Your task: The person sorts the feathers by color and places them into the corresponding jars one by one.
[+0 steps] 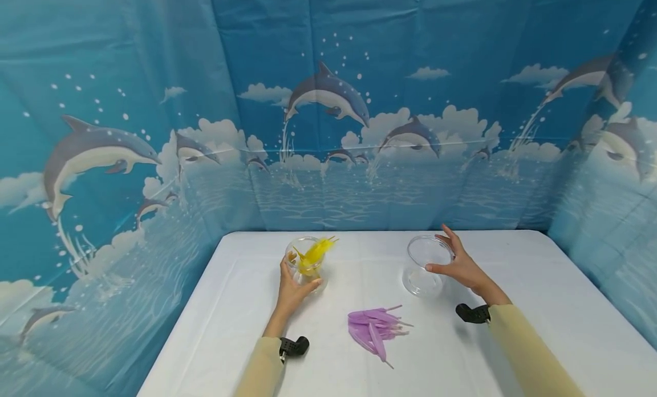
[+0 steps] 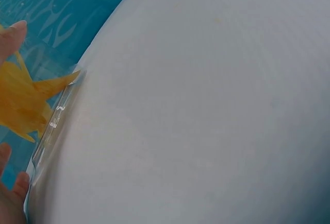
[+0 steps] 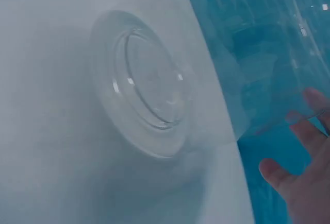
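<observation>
Beyond the purple feathers [image 1: 372,324] and to their left, the left hand [image 1: 291,295] grips a clear cup [image 1: 290,250] holding yellow feathers [image 1: 314,253]; beyond to their right, the right hand [image 1: 463,268] spans another clear cup [image 1: 420,282], contact unclear. Best keep both upright, squeezing gently.

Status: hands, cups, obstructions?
Left hand grips clear cup holding yellow feathers. Right hand at rim of empty cup; hold unclear. Purple feathers lie loose on table, blocking neither hand.
</observation>
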